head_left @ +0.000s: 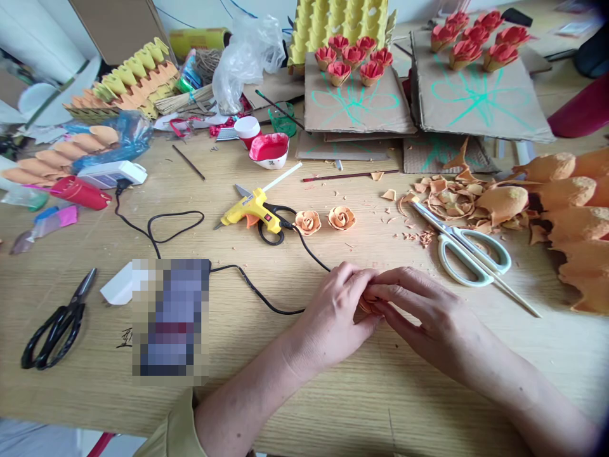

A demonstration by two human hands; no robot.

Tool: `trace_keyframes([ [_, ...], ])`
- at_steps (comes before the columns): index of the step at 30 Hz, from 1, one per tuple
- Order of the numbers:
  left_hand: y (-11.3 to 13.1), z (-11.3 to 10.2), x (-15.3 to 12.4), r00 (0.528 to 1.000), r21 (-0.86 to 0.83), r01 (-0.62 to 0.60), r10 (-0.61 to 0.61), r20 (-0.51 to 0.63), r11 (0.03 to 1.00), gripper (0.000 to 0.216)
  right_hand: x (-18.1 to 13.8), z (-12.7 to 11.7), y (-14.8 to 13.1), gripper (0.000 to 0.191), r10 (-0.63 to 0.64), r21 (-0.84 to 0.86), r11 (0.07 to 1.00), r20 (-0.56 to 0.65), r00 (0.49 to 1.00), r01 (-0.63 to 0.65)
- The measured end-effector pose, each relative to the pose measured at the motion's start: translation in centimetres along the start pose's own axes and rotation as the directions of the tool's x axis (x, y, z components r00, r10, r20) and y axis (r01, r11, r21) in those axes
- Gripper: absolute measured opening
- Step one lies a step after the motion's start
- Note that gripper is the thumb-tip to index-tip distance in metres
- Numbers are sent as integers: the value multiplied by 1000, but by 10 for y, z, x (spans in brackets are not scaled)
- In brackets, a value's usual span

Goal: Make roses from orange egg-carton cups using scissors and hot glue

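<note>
My left hand (pixel 335 304) and my right hand (pixel 419 311) meet at the middle of the wooden table (pixel 304 393), fingers pressed together around a small orange paper rose (pixel 368 301), mostly hidden between them. Two finished orange paper roses (pixel 307 221) (pixel 341 218) lie just beyond my hands. A yellow glue gun (pixel 250 209) rests to their left, its black cord (pixel 266 298) running past my left hand. White-handled scissors (pixel 464 247) lie to the right, beside orange egg-carton scraps (pixel 447 197).
Black scissors (pixel 54 327) lie at the left near a blurred patch. A bowl of red paint (pixel 269 150) stands behind the glue gun. Cardboard sheets (pixel 356 101) with red paper flowers sit at the back. Orange egg-carton pieces (pixel 571 209) crowd the right edge.
</note>
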State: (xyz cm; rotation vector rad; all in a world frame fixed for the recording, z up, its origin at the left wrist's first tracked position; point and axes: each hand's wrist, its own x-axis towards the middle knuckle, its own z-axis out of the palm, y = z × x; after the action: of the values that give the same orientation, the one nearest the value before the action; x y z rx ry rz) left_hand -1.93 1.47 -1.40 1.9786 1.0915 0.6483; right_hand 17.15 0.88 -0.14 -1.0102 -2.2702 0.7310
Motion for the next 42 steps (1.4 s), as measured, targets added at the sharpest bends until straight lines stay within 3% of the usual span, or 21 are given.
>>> trace_keyframes([
  [18, 1, -2, 0, 1000, -12, 16, -16, 4, 1000, 41, 0, 1, -2, 22, 29, 48, 998, 7, 1000, -30],
  [26, -5, 5, -4, 994, 33, 6, -2, -106, 999, 66, 2, -17, 3, 27, 101, -28, 993, -248, 963, -112],
  [30, -4, 4, -5, 996, 25, 50, -48, -77, 998, 69, 1, -19, 7, 22, 129, -15, 990, -267, 955, -138],
  [35, 4, -6, -5, 988, 62, 12, -2, -152, 998, 60, -1, -18, 6, 11, 319, 241, 934, -226, 920, -264],
  [39, 13, -13, -4, 966, 48, -53, 63, -250, 997, 26, 1, -16, 2, 10, 422, 564, 772, -108, 900, -294],
  [42, 19, -13, -4, 957, 6, -115, 113, -266, 993, 17, 4, -11, -2, 14, 463, 719, 640, -82, 883, -269],
])
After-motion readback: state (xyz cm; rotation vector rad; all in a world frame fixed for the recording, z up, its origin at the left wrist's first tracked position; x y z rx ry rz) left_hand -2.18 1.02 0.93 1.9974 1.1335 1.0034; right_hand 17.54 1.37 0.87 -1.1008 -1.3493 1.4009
